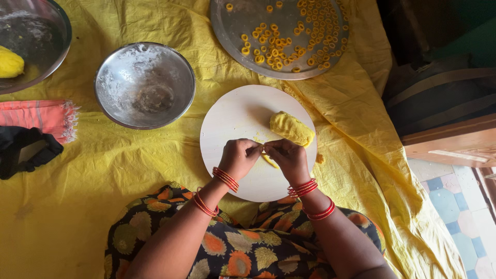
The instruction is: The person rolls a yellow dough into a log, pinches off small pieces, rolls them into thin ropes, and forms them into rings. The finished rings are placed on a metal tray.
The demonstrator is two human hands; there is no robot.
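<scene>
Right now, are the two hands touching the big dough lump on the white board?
Apart. The head view shows bare board between the dough lump and both the left hand and the right hand, which pinch a small dough piece.

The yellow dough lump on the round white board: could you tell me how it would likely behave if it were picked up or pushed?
The dough lump looks soft and irregular, so it would probably dent rather than stay stiff. Its lumpy, flattened shape suggests it would slide or smear on the board, not roll. Crumbs beside it hint it may break apart.
</scene>
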